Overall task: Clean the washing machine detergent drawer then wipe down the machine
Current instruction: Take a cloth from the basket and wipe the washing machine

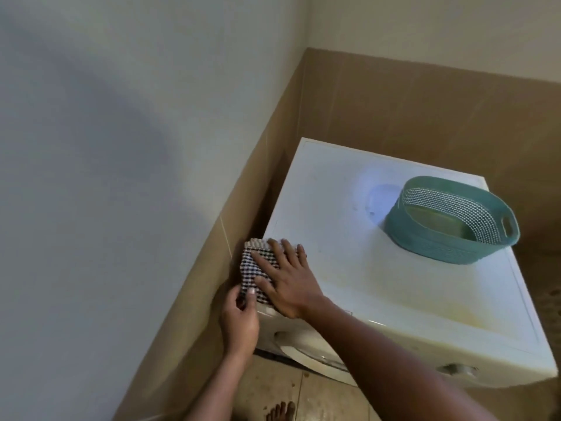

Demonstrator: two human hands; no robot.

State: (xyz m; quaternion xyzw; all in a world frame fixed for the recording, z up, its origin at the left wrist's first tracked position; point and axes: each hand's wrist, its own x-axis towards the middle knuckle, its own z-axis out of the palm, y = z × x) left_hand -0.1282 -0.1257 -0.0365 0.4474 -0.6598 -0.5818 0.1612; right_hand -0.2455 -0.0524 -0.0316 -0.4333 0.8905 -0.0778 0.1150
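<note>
A white washing machine (349, 238) stands in a corner, its top stained yellowish near the front edge. A black-and-white checked cloth (253, 265) lies on the top's near left corner. My right hand (287, 281) presses flat on the cloth with fingers spread. Just below it, my left hand (239, 317) pinches the cloth's lower corner at the machine's front left edge. Under my hands, the detergent drawer front (291, 337) shows partly, and the rest of it is hidden by my arms.
A teal plastic basket (449, 220) sits on the right rear of the machine top. Tan tiled walls close in behind and to the left, with a narrow gap beside the machine. A control knob (455, 369) shows on the front right. My bare foot (280, 411) stands on the tiled floor.
</note>
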